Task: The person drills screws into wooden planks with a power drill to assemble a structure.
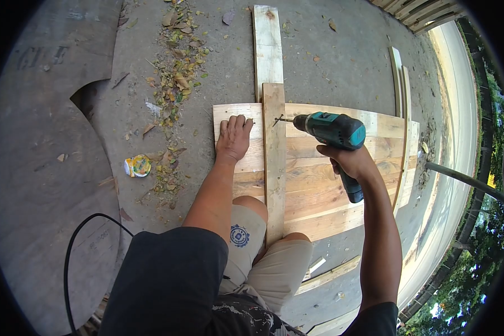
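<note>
My right hand (350, 162) is wrapped round the handle of a teal and black cordless drill (333, 129). The drill points left, and its bit meets a narrow wooden batten (274, 162) at a dark X mark. That batten lies across a panel of several joined planks (325, 185). My left hand (234, 137) rests on the panel's left end, fingers bent over the wood; whether anything is under them is hidden. A dark screw or nail shows in the wood just right of its fingertips.
A pale board (269, 50) extends beyond the batten. Another batten (404, 134) crosses the panel's right end. Left are dry leaves (176, 73), a crumpled can (138, 166), a dark sheet (50, 168) and a black cable (68, 263). My knees are at the panel's near edge.
</note>
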Action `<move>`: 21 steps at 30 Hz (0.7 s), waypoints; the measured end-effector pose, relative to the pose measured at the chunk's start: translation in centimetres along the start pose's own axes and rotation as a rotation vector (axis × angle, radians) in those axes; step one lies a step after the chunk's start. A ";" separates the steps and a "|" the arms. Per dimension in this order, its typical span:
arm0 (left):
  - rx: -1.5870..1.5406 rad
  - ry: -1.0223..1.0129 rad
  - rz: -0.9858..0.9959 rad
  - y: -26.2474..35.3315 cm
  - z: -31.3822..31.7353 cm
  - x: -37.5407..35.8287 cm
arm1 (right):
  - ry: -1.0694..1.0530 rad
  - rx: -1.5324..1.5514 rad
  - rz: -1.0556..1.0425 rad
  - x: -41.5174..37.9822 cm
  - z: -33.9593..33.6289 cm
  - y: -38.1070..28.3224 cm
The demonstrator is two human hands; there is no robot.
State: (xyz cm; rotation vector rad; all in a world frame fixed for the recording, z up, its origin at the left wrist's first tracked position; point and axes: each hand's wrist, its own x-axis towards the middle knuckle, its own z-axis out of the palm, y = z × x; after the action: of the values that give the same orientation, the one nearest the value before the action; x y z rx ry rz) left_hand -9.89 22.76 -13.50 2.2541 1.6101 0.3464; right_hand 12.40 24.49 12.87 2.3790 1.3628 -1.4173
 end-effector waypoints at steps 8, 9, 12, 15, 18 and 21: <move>-0.025 0.063 0.013 -0.2 0.4 -0.1 | -0.007 0.007 -0.008 -0.4 0.0 0.1; -0.015 0.056 0.013 -0.2 0.5 -0.1 | -0.004 0.004 -0.002 -0.5 0.0 0.1; 0.007 0.047 0.015 -0.1 0.4 -0.2 | 0.006 -0.001 0.011 -0.7 0.2 0.1; 0.012 0.047 0.016 0.0 0.1 -0.1 | 0.019 -0.024 -0.013 -1.3 0.6 0.0; 0.024 0.056 0.019 -0.1 0.0 0.0 | 0.037 -0.049 -0.015 -1.9 1.2 0.2; 0.027 0.059 0.014 0.1 -0.1 -0.1 | 0.065 -0.037 -0.036 -2.5 2.4 1.2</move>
State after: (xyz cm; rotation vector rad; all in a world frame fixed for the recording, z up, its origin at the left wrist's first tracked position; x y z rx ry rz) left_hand -9.85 22.68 -13.39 2.2968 1.6381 0.4009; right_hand 11.19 21.03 12.88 2.4090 1.4405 -1.3221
